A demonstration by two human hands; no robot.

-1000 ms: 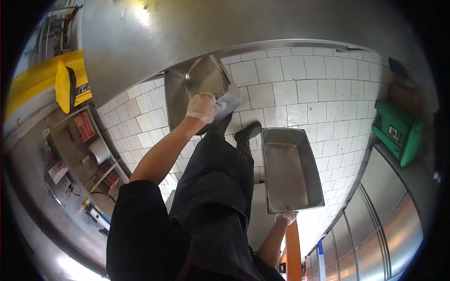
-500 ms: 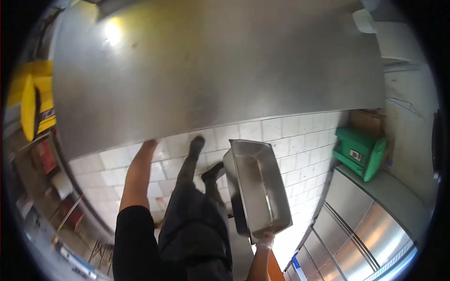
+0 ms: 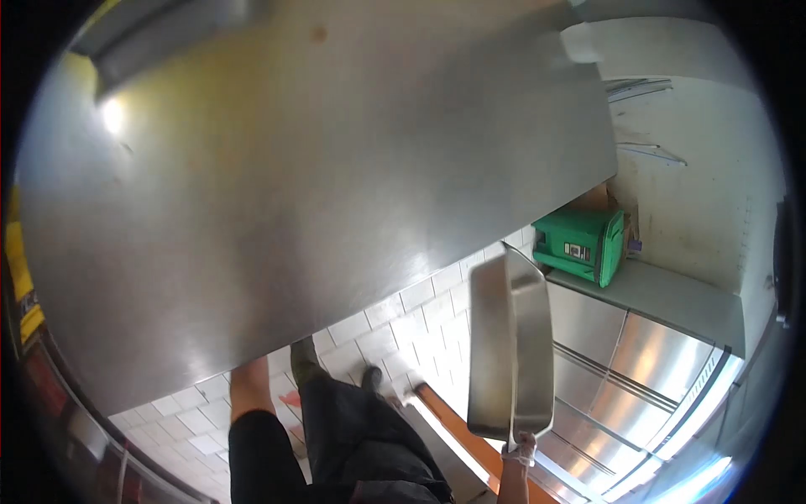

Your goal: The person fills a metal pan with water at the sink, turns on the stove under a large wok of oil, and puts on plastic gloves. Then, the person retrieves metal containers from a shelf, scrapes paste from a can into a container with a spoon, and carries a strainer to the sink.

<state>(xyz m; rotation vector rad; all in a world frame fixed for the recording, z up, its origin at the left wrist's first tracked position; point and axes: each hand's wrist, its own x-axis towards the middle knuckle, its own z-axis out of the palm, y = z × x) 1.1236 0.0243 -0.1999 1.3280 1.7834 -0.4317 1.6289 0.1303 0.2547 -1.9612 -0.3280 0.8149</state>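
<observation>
In the head view, gripping a deep metal pan (image 3: 490,353) by the rim at its near end with the right hand (image 3: 525,447), fingers closing around the edge and showing through a clear glove (image 3: 517,458). Holding the pan tilted on its side above the tiled floor (image 3: 386,311), with its far corner pointing toward the steel table (image 3: 336,193) and the green container (image 3: 575,241). Reaching with the left forearm (image 3: 250,386) under the table's edge, hiding the left hand; not being able to tell how far open it is or what it is holding.

Carrying the pan's length from one end, so probably risking a twist or a drop if the smooth glove is slipping on the rim. Possibly risking a knock of the far corner against the table edge or container when turning, and a bump to the hidden hand from working unseen.
</observation>
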